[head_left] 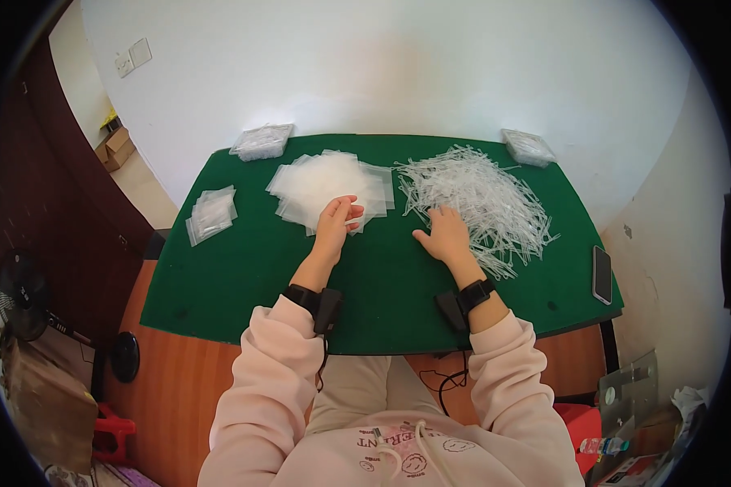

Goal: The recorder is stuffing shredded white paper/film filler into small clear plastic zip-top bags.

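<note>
My left hand (335, 226) is over the near edge of a spread pile of clear flat plastic bags (325, 183). Its fingers are loosely bent and apart, with nothing visible in them. At the near left side of a large heap of thin clear plastic sticks (483, 199), some with small rounded ends, lies my right hand (448, 235). The thumb is stretched out to the left and the fingertips reach the sticks. No stick shows in its grasp. Each wrist wears a black band with a dark box.
A small stack of filled clear bags (213, 213) lies at the left of the green table (244, 284). Clear packs stand at the back left (262, 142) and back right (529, 148), near the white wall. A phone (602, 274) rests by the right edge.
</note>
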{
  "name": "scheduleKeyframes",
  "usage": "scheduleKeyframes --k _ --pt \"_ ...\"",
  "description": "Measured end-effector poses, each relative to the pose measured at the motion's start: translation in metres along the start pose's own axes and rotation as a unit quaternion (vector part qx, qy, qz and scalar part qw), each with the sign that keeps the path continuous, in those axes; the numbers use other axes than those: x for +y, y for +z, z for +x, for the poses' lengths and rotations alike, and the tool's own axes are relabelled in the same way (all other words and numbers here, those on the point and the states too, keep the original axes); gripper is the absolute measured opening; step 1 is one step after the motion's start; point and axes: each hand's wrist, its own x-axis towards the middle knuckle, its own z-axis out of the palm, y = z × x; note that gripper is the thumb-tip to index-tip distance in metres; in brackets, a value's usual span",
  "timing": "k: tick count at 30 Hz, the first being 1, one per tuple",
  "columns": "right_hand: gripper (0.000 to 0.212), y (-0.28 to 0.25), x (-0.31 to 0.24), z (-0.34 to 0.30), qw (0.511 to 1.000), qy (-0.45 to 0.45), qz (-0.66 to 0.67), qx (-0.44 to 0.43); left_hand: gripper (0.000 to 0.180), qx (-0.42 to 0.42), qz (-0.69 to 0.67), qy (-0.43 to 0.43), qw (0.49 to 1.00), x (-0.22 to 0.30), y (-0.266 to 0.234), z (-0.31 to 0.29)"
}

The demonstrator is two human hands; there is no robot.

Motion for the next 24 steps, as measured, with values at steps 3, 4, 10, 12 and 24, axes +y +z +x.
scheduleKeyframes --k 3,4,10,12,24 --pt "0.050 -0.003 -0.011 -0.008 0.992 -0.060 0.100 -0.044 0.029 0.004 0.010 0.000 1.000 0.001 -0.004 -0.002" --pt "0.050 -0.003 -0.010 -0.008 0.992 -0.061 0.100 -0.045 0.029 0.003 0.013 -0.001 1.000 0.001 -0.003 -0.003" --pt "0.037 0.012 0.028 0.010 0.985 -0.052 0.028 0.162 0.028 -0.012 0.016 -0.015 1.000 0.004 0.004 -0.004" --pt "0.034 0.016 0.029 0.011 0.978 -0.033 -0.021 0.207 0.027 -0.018 0.011 -0.016 1.000 0.005 0.003 -0.003" --pt "0.006 0.008 0.009 0.002 0.993 -0.085 0.015 0.076 0.024 -0.024 -0.006 -0.007 1.000 0.004 0.000 -0.003"
